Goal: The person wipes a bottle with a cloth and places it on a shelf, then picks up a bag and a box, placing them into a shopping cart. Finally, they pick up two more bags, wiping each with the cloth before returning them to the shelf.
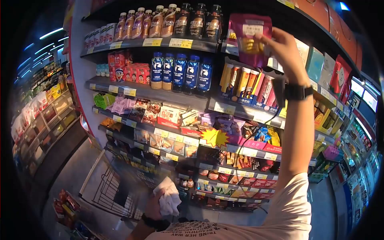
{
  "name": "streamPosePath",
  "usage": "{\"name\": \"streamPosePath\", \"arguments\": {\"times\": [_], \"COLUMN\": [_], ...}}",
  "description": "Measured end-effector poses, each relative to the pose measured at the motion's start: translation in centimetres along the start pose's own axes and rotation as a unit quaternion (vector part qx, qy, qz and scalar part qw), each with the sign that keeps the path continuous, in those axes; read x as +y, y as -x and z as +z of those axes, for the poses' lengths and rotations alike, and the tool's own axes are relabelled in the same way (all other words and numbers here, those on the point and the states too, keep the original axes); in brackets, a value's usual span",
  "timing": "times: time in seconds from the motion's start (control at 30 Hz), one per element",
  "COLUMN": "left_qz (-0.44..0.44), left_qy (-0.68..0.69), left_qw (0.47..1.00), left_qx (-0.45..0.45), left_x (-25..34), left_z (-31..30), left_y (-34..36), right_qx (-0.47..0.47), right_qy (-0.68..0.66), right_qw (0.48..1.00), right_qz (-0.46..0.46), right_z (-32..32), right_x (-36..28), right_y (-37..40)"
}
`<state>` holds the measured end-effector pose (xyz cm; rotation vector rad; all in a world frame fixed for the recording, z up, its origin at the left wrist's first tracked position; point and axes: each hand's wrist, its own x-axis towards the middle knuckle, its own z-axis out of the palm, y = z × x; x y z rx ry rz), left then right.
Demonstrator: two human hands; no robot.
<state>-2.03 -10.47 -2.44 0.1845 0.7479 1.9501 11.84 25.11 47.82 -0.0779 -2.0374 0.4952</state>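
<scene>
My right hand (280, 48) is raised to the upper shelf on the right, its fingers closed on the edge of a purple-red snack pouch (250, 30). The pouch stands upright and shows yellow pieces on its front. Directly below it, boxes of slim drink sticks (246, 82) fill the shelf underneath. Low in front of my body, my left hand (154, 203) is wrapped round a crumpled white cloth (169, 196). Both wrists wear dark bands.
Nescafe bottles (192, 20) line the top shelf, with blue coffee bottles (181, 72) one level down. A black cable (240, 156) hangs before the lower shelves. At lower left stands a wire cart (114, 188), near stacked red packages (68, 206) on the floor.
</scene>
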Motion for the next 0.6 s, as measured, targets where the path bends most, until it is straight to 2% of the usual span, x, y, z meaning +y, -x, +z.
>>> {"name": "streamPosePath", "arguments": {"times": [0.07,0.17,0.3,0.37,0.47,0.5,0.57,0.6], "left_qz": [0.01,0.005,0.034,0.04,0.071,0.079,0.094,0.092], "left_qy": [-0.009,0.047,0.033,0.053,0.035,0.039,0.011,-0.005], "left_qw": [1.0,0.998,0.997,0.996,0.995,0.994,0.994,0.995], "left_qx": [0.015,0.029,0.057,0.064,0.063,0.057,0.054,0.037], "left_x": [-0.4,-0.4,-0.1,-0.2,0.1,0.2,0.5,1.0], "left_z": [-0.2,0.5,1.7,2.6,1.9,1.8,2.0,1.9], "left_y": [0.0,0.8,2.2,2.9,3.1,3.2,3.7,4.0], "right_qx": [-0.002,-0.023,-0.019,-0.039,-0.069,-0.1,-0.121,-0.114], "right_qy": [0.058,0.093,0.099,0.154,0.229,0.246,0.185,0.215], "right_qw": [0.998,0.995,0.993,0.984,0.968,0.955,0.971,0.964], "right_qz": [0.003,0.031,0.057,0.079,0.081,0.134,0.095,0.105], "right_z": [-1.9,-3.7,-2.8,-3.0,-1.3,-0.8,-0.7,-0.3], "right_x": [0.3,2.6,5.5,9.0,10.0,7.3,12.1,11.9], "right_y": [-3.9,-9.8,-13.9,-17.4,-18.7,-16.9,-19.4,-19.3]}}
